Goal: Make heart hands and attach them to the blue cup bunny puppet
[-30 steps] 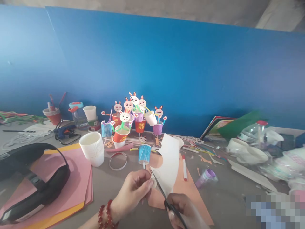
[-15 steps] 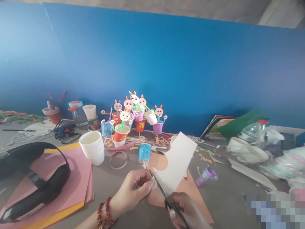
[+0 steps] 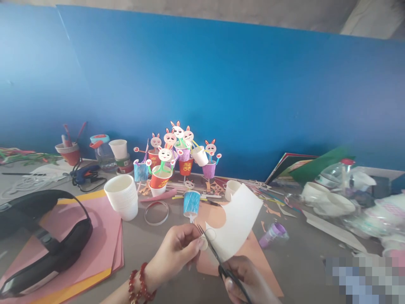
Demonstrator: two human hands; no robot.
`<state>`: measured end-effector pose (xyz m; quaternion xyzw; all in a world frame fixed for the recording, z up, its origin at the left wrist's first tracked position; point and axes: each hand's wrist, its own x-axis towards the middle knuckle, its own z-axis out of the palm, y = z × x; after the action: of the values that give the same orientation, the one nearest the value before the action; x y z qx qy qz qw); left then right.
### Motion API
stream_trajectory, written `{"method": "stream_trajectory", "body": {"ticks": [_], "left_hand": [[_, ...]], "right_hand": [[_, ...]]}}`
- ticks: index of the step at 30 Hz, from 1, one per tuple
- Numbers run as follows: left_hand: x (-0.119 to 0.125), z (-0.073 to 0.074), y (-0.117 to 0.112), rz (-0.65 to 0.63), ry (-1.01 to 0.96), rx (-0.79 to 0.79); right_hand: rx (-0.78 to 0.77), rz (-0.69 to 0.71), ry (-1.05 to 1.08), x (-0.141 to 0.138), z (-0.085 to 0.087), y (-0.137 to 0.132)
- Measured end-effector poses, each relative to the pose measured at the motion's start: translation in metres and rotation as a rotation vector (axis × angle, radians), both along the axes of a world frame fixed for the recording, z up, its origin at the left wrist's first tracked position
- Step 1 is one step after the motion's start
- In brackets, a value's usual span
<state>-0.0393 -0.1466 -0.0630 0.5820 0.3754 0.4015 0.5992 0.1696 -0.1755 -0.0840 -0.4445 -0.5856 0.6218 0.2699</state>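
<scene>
My left hand [image 3: 182, 249], with red beads on its wrist, pinches a small round piece of white paper [image 3: 204, 243] between thumb and fingers. In my right hand [image 3: 245, 276] is a pair of black-handled scissors [image 3: 212, 250], their blades slanting up left beside the round piece. Behind the blades stands a white paper sheet [image 3: 245, 217] with a curved cut-out on its left and a small drawn circle near its lower left corner. Whether the round piece is still joined to the sheet I cannot tell. Orange paper [image 3: 262, 264] lies beneath.
A blue-coloured cup [image 3: 191, 203] stands just beyond my hands. Several rabbit-faced paper cups [image 3: 160, 176] are grouped behind it. To the left are stacked white cups [image 3: 122, 196], a tape roll [image 3: 157, 213] and a black headset [image 3: 47, 240]; a purple roll [image 3: 274, 233] lies right.
The white sheet has tilted and shifted slightly, uncovering more of a white cup behind it. Both hands keep nearly the same place and grip.
</scene>
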Motion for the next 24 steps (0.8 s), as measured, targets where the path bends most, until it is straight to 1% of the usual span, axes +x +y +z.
{"method": "stream_trajectory", "body": {"ticks": [4, 10, 13, 19, 24], "left_hand": [[0.0, 0.0, -0.001, -0.001, -0.01, -0.009], [0.002, -0.002, 0.0, 0.032, -0.098, -0.039], [0.004, -0.004, 0.001, 0.043, -0.119, -0.051], [0.004, 0.001, -0.001, 0.02, -0.071, -0.032], [0.003, 0.002, 0.0, 0.012, -0.046, -0.017]], "right_hand": [[-0.004, -0.014, -0.008, 0.001, -0.004, -0.001], [0.029, 0.014, -0.012, -0.001, 0.001, -0.001], [0.017, 0.008, 0.011, -0.001, -0.002, -0.001], [-0.016, -0.005, 0.027, 0.002, -0.014, -0.003], [0.006, 0.021, 0.048, 0.001, -0.011, -0.002]]}}
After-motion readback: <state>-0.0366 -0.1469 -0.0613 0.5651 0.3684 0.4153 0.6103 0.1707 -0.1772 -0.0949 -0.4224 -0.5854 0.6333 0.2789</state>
